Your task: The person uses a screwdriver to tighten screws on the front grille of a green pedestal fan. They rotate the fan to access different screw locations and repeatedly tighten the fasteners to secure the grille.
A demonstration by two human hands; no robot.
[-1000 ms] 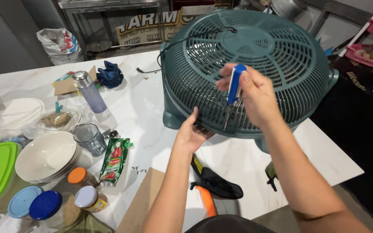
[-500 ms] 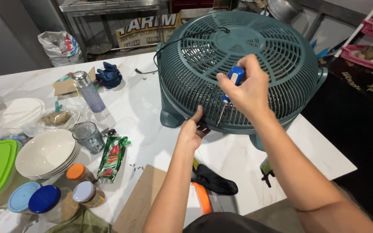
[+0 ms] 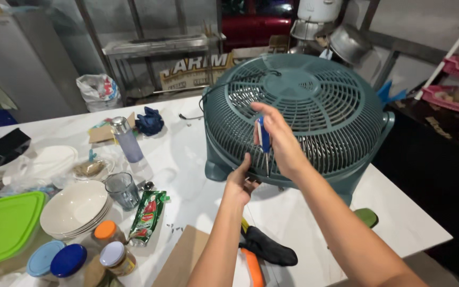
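On the white table, near the left edge, a green lid lies beside stacked cream bowls. A clear glass stands just behind a green-red sachet. Small jars stand near the front edge. A blue cloth lies near the far edge.

Light comes from above and falls bright on the white table, which shines a little. The fan drops a soft shadow under its front edge. The back of the room is dim. Near things look sharp. Straight lines bend a bit at the picture's edges.
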